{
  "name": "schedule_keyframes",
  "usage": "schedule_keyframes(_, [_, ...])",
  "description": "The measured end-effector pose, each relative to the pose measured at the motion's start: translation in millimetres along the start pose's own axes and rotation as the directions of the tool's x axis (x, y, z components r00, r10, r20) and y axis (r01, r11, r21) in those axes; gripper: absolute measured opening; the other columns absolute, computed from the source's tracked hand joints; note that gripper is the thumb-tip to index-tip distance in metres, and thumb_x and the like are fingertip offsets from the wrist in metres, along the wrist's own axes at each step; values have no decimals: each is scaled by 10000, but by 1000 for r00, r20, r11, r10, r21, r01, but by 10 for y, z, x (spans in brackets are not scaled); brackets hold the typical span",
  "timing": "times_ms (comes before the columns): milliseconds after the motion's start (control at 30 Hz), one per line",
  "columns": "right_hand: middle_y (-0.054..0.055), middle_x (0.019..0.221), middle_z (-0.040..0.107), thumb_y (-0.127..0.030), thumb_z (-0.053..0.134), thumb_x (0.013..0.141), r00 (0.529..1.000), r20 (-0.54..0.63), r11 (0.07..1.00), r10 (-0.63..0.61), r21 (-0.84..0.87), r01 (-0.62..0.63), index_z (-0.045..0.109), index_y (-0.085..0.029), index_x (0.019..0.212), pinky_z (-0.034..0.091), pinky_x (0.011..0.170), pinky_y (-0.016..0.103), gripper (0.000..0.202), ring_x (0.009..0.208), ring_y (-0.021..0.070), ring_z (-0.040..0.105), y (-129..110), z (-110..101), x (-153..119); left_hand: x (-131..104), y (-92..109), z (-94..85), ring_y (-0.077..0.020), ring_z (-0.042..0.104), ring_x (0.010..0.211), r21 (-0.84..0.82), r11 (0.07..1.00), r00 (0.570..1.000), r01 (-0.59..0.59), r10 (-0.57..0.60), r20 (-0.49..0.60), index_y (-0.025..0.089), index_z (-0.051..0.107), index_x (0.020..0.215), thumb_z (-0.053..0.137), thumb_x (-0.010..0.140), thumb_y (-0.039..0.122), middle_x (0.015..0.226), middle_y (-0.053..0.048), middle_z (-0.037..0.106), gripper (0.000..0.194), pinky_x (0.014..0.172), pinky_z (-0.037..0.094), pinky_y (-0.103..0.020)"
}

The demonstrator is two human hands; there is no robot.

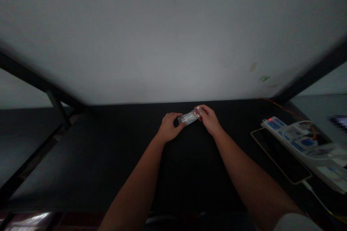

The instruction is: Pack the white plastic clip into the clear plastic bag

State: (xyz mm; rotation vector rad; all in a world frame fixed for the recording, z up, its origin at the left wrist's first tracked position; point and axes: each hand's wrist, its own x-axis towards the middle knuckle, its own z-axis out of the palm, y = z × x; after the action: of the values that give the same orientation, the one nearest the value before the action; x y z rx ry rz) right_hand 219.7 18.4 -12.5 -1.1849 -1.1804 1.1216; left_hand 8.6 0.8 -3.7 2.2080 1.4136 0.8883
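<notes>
Between my two hands is a small clear plastic packet (189,117), shiny and tilted up towards the right, with pale contents I cannot make out. My left hand (169,127) has its thumb and fingers closed on the packet's left end. At the other end, my right hand (208,119) pinches the packet's upper right corner, where a small white round spot shows by the fingertips. Both hands are just above or on the dark tabletop (121,151); I cannot tell whether the packet touches it.
On the right lies a phone (282,155) with a white charging cable (311,189) plugged in. Beside it stands a white and blue power strip (295,140) with a red light and cables. A pale wall (162,43) rises behind the table, with dark frame bars (40,83) on either side.
</notes>
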Motion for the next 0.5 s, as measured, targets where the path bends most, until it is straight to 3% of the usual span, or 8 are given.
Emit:
schedule_keyframes(167, [12, 768, 678, -617, 644, 824, 1000, 17, 1000, -6, 0, 6, 672, -254, 894, 422, 522, 297, 371, 559, 149, 514, -2, 4, -3, -3, 1, 7, -295, 678, 1101, -6, 1000, 1000, -4, 4, -14, 238, 710, 1141, 737, 843, 406, 1146, -83, 756, 343, 1009, 519, -500])
schedule_keyframes(500, [-7, 775, 668, -487, 696, 783, 999, 25, 998, 41, 38, -42, 644, -251, 957, 444, 548, 278, 298, 602, 138, 540, -3, 10, -13, 4, 22, -9, -301, 678, 1095, 13, 1000, 1000, -3, 3, 3, 223, 719, 1131, 724, 856, 435, 1136, -92, 754, 347, 989, 528, -486])
